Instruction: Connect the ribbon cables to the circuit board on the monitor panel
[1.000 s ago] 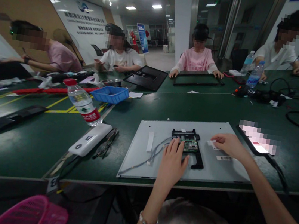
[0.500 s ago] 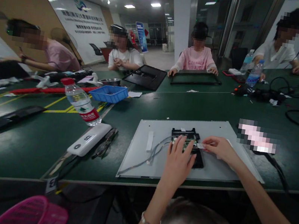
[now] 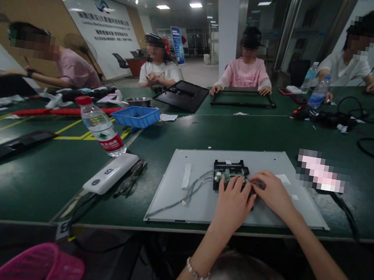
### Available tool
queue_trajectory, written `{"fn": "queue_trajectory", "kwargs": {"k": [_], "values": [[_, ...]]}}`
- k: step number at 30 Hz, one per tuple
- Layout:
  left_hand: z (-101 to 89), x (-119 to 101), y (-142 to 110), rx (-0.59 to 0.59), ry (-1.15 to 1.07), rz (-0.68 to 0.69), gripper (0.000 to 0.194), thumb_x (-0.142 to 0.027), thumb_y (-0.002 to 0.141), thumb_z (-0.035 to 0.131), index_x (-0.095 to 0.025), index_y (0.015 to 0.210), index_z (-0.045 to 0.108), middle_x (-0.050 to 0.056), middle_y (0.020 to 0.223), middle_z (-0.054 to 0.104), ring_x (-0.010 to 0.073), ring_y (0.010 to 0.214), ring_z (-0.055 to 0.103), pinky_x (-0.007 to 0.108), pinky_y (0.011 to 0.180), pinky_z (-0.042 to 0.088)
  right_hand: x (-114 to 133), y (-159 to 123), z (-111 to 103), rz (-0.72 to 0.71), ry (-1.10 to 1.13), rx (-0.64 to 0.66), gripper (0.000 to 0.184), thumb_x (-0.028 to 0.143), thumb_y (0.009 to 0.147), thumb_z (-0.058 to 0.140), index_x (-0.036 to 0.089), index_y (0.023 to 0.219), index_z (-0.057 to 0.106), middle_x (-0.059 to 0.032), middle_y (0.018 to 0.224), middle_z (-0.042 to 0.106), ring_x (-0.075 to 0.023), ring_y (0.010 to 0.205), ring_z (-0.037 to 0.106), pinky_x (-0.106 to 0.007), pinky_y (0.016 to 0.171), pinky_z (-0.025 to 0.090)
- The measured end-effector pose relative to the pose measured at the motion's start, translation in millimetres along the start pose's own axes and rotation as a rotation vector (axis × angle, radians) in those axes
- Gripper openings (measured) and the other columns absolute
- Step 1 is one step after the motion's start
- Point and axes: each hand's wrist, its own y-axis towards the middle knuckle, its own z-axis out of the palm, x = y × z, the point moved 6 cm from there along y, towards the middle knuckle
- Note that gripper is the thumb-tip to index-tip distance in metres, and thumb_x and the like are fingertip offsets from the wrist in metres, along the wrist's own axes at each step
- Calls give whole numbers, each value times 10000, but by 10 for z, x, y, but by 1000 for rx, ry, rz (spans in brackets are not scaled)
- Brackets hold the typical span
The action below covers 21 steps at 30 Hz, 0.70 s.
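The person's left hand [image 3: 234,202] lies over a green circuit board [image 3: 228,177] in its black bracket [image 3: 237,168], the grip loosely spread. The right hand [image 3: 276,194] bends its fingers at the bracket's right side — whether that grip pinches anything, one cannot tell. Board and bracket sit on a pale grey panel [image 3: 171,180] — flat on the green counter [image 3: 262,133].

My left hand [image 3: 234,199] is palm down, fingers gently bent toward twelve o'clock; my right hand [image 3: 273,191], fingers curled, points to ten o'clock beside it. My right forearm [image 3: 324,259] slants in from four o'clock.
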Motion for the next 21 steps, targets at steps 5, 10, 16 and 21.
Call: {"fn": "queue_trajectory", "kwargs": {"k": [5, 10, 16, 21], "values": [[-58, -3, -18, 4, -9, 5, 309, -338, 926, 446, -244, 1213, 507, 79, 1290, 514, 259, 1236, 431, 519, 1073, 295, -3, -34, 14, -31, -2, -1, 155, 190, 814, 525, 211, 856, 673, -65, 956, 627, -199, 899, 599, -349, 848, 474], [-352, 449, 7, -30, -23, -102, 322, -310, 935, 426, -232, 1238, 502, 80, 1265, 534, 234, 1154, 501, 416, 991, 403, 16, -90, -84, -17, 45, -71, 178, 245, 842, 509, 223, 855, 686, -67, 986, 651, -208, 907, 612, -350, 800, 495], [-535, 1542, 44, 26, -39, -299, 378, -222, 875, 492, -166, 1248, 508, 118, 1243, 522, 191, 928, 615, 328, 882, 468, 33, -143, -166, 7, 114, -129, 189, 275, 851, 504, 225, 865, 686, -66, 1008, 665, -207, 907, 619, -329, 724, 525], [-343, 1975, 25, 190, -53, -329, 426, -99, 789, 489, -156, 1208, 548, 102, 1169, 580, 167, 861, 622, 279, 843, 467, 53, -150, -166, 10, 120, -138, 196, 271, 852, 501, 219, 859, 690, -67, 1037, 669, -204, 907, 622, -331, 727, 529]]}}
